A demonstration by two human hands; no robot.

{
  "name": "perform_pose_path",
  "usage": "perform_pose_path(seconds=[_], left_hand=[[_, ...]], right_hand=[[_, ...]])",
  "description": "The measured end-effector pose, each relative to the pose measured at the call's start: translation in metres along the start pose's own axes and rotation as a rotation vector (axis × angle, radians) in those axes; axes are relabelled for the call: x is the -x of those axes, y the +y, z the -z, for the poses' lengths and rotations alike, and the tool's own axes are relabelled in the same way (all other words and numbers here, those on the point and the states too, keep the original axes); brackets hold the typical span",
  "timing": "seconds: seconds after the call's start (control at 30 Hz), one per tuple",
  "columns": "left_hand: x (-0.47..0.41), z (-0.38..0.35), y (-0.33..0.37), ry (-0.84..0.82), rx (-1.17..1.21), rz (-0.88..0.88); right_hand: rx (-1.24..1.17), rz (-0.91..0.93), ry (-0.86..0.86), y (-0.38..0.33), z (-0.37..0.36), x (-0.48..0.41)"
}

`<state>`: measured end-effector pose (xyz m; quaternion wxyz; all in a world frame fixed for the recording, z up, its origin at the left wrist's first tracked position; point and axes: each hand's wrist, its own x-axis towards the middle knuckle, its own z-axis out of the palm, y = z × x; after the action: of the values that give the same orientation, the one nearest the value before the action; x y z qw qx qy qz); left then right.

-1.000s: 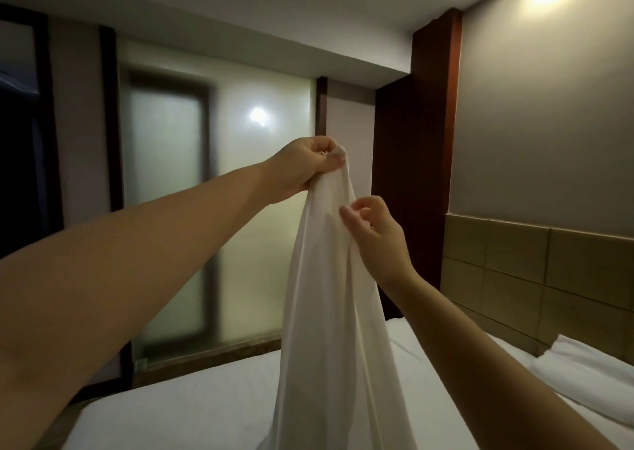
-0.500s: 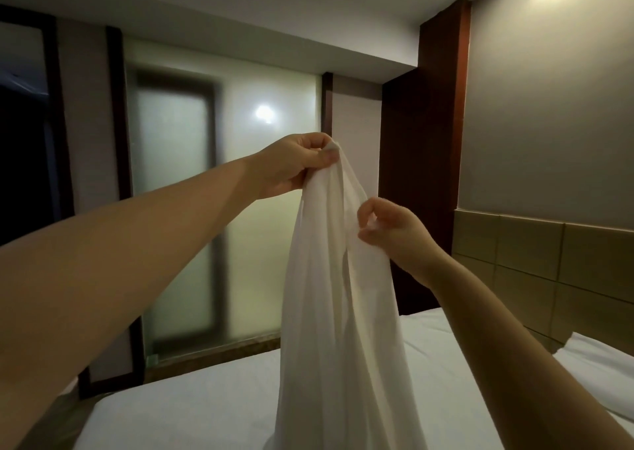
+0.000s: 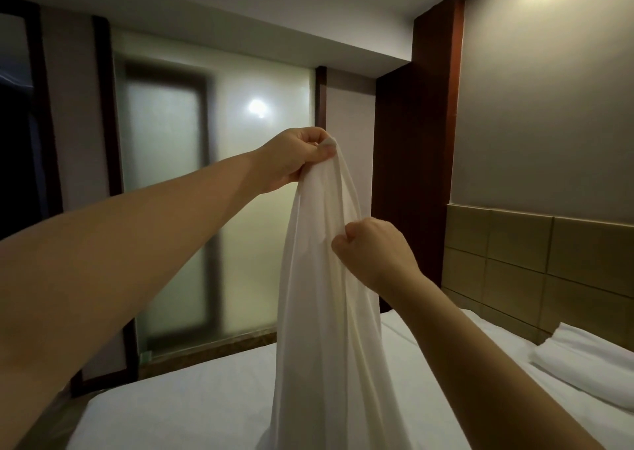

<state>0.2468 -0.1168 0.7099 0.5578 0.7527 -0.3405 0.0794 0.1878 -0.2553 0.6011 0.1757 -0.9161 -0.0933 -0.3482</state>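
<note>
Hotel bed [image 3: 192,412], left hand [image 3: 295,157] pinching white cloth [image 3: 322,312] top; right hand [image 3: 374,254] now lower, grip closed on its edge

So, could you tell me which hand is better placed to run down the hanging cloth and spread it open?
Probably the right hand: it grips the white cloth partway down its side, while the left hand holds the top bunched up high.

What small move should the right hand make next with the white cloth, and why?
Probably draw the right hand away from the left hand, to spread the white cloth: it hangs bunched from the left hand's grip, and the right hand seems to pinch one edge.
</note>
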Motion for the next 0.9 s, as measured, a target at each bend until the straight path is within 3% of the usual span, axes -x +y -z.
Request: perform_pose_path(seconds=[0.1,0.23,0.53,0.63,0.77,0.9], left_hand=[[-0.001,0.005,-0.004,0.02,0.018,0.011],[-0.002,0.012,-0.011,0.027,0.084,0.023],[-0.016,0.01,-0.021,0.023,0.031,0.055],[-0.025,0.006,-0.023,0.018,-0.007,0.051],[-0.037,-0.002,-0.028,0.022,-0.067,0.058],[-0.05,-0.011,-0.034,0.064,-0.082,0.06]], right_hand=[[-0.05,0.021,-0.014,0.006,-0.004,0.007],[-0.219,-0.008,0.212,0.021,0.001,0.009],[-0.258,0.098,0.189,0.043,0.0,0.006],[-0.361,0.069,0.044,0.052,-0.003,0.001],[-0.496,-0.093,-0.289,0.069,-0.015,-0.006],[-0.568,-0.232,-0.464,0.08,-0.039,0.0]])
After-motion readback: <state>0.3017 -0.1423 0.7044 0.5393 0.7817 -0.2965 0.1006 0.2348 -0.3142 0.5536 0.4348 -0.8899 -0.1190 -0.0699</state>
